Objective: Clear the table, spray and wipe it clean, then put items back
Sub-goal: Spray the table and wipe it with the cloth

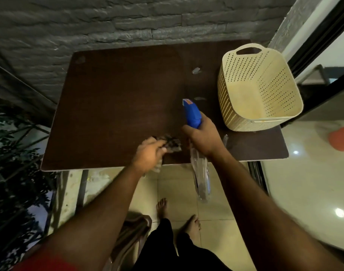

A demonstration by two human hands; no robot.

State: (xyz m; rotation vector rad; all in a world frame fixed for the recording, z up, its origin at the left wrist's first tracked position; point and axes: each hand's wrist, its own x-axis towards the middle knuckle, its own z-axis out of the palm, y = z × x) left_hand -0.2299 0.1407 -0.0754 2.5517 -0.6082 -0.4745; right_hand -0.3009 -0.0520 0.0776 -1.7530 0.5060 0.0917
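Left hand (149,153) grips cloth (170,143) on the tabletop (118,98); right hand (203,133) grips spray bottle (193,114) (blue head); basket (259,89) at right edge.

My left hand (149,153) and right hand (203,133) are bare, both forearms uncovered. A red sleeve (44,264) shows at my left upper arm. I wear black trousers (167,249); my feet (190,227) are bare.
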